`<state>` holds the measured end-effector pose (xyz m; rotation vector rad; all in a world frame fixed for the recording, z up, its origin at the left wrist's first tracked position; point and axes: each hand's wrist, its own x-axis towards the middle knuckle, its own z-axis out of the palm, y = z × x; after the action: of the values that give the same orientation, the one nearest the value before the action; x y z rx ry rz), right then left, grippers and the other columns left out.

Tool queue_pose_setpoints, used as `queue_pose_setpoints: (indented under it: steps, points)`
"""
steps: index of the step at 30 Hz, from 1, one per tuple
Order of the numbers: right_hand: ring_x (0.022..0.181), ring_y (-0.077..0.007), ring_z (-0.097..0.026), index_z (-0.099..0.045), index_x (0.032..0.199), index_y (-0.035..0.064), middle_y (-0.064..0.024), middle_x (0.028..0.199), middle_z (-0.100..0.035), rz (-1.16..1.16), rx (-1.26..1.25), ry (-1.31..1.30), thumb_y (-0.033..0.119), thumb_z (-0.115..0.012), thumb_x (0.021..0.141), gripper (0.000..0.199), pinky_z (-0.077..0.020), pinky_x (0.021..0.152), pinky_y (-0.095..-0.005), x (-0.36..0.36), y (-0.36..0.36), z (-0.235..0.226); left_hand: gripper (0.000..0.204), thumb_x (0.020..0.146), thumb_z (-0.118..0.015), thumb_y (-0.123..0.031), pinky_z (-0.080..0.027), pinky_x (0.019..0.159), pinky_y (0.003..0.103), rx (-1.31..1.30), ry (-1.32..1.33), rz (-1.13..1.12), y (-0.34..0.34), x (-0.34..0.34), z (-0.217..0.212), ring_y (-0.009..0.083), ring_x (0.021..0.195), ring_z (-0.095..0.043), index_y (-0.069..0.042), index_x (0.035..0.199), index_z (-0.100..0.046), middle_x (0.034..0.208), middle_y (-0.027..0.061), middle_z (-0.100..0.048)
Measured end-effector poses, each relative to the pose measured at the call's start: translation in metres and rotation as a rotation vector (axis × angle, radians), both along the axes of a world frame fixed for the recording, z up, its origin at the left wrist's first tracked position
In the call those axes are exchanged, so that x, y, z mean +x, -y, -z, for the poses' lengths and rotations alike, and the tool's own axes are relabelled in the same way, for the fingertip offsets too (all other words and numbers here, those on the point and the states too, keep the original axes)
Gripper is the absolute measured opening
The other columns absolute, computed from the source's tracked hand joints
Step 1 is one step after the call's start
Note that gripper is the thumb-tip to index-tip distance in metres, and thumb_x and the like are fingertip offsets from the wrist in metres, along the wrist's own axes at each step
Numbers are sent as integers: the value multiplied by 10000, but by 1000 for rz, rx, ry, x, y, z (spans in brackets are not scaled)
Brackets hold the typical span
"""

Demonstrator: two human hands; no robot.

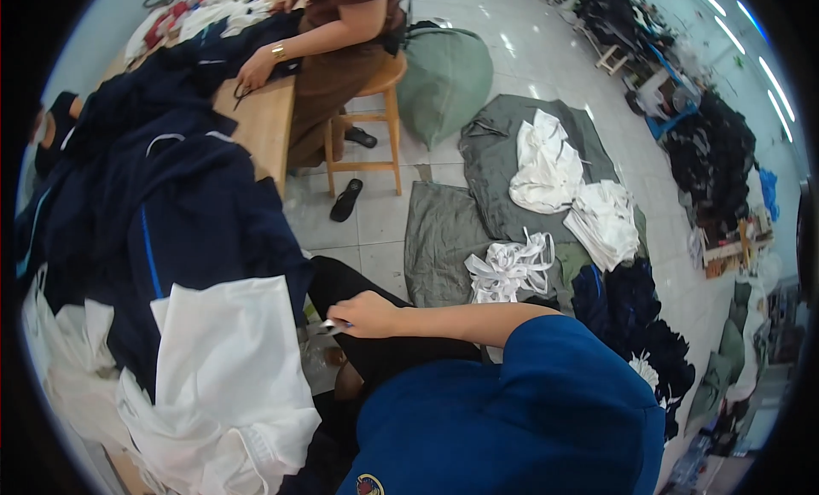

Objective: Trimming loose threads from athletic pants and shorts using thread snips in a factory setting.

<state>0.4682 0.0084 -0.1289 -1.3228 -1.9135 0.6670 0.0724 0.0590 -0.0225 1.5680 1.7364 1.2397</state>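
Your right hand [365, 314] is closed around a small silver tool [325, 328], whose metal end points left, toward the white garment [226, 367] but apart from it. Your left hand is out of view, so I cannot tell what it does. The tool is above the gap between your dark-clad leg [401, 346] and that white garment, which lies in loose folds over the near end of a heap of navy garments [200, 209] with a bright blue stripe. The heap spreads along the worktop [266, 136], whose bare wooden edge shows farther off.

There, a co-worker [354, 26] in brown is beside a wooden stool [382, 72], one hand [256, 71] at a dark tool on the worktop. Behind the stool slumps a green sack [444, 81]; black slippers [345, 200] lie on the tiled floor [380, 226].

To your right, grey cloth [439, 239] covers part of the floor, bearing white garments [546, 166] and a tangle of white strips [512, 269]. Nearer you are more navy garments [618, 299].
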Motion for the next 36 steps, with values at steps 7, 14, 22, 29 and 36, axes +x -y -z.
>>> queue_pose_setpoints:
  steps: [7,14,22,29,36]
  points:
    - [626,-272,-588,-504,844,100,-72,726,-569,47,-14,65,144,-559,753,115,-470,540,-384,9,10,43,418,897,-396,-282,-425,858,349,-40,-23,117,-31,34,2,266,984,-532,22,1157,-517,1117,159,-532]
    - [619,-287,-585,-497,842,92,-74,715,-572,29,-82,61,142,-566,728,143,-465,537,-396,18,5,48,413,898,-401,-291,-426,850,347,-70,-59,158,-46,49,0,262,971,-533,21,1141,-523,1095,156,-536]
    - [627,-308,-595,-511,826,73,-101,725,-604,26,-124,-3,133,-555,724,126,-473,552,-414,22,-1,46,409,899,-407,-300,-427,842,345,-107,-81,172,-48,55,3,257,956,-534,20,1122,-529,1071,153,-541]
    - [636,-303,-599,-512,823,74,-102,730,-610,9,-156,-21,134,-554,718,128,-473,555,-408,23,-3,45,406,900,-412,-309,-428,835,344,-129,-97,184,-49,56,3,254,943,-535,19,1106,-534,1049,151,-545]
    - [634,-306,-599,-513,825,78,-104,714,-610,25,-164,-59,137,-552,724,123,-468,553,-412,23,-3,47,403,901,-418,-317,-428,828,342,-148,-100,195,-49,55,8,250,930,-537,17,1090,-539,1028,148,-549]
